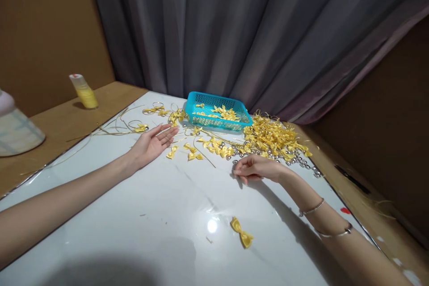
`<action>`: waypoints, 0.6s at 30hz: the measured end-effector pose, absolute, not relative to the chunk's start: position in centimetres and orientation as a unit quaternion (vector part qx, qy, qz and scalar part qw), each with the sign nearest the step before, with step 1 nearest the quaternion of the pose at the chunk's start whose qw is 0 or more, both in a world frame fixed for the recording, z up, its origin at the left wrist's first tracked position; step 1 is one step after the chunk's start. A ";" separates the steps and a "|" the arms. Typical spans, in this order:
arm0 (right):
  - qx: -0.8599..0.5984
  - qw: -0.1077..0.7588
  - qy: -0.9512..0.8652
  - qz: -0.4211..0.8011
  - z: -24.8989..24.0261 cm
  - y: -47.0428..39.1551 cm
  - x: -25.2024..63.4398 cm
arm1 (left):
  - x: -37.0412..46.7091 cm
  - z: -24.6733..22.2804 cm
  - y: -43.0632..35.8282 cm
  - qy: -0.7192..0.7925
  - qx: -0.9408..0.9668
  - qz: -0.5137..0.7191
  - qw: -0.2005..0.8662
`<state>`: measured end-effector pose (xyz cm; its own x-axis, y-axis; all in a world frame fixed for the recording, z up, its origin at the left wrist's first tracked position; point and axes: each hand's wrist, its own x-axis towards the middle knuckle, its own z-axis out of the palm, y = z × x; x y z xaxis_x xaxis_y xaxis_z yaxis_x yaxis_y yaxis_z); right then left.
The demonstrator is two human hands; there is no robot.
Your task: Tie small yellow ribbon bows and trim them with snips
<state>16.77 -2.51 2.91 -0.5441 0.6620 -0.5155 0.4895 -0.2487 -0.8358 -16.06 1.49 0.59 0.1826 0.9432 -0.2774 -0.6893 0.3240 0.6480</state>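
My left hand (153,144) is over the table's left middle, palm turned up and fingers stretched out, with no object visible in it. Yellow ribbon bows (214,146) lie just to its right. My right hand (256,169) is above the white tabletop with thumb and fingers pinched together; what they hold, if anything, is too small to make out. Small silver rings (301,161) lie scattered beyond and beside it. One separate yellow bow (241,232) rests on the near part of the table, below my right hand.
A turquoise basket (219,125) with several bows stands at the back. Beside it is a heap of yellow bows (273,136). Thin gold cords (114,127) curl at the left. A yellow thread spool (85,93) and a pale container (18,129) stand left; a black tool (351,178) lies right.
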 end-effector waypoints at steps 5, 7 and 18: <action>-0.499 0.064 -0.618 0.604 2.7 -3.2 16.2 | -16.1 0.6 1.6 0.329 0.194 0.552 0.741; -0.519 0.038 -0.639 0.566 3.4 -3.2 16.1 | -16.1 0.6 1.7 0.326 0.212 0.548 0.741; -0.442 0.224 -0.737 0.460 7.3 1.1 4.1 | -15.5 2.9 0.8 0.330 0.505 0.514 0.610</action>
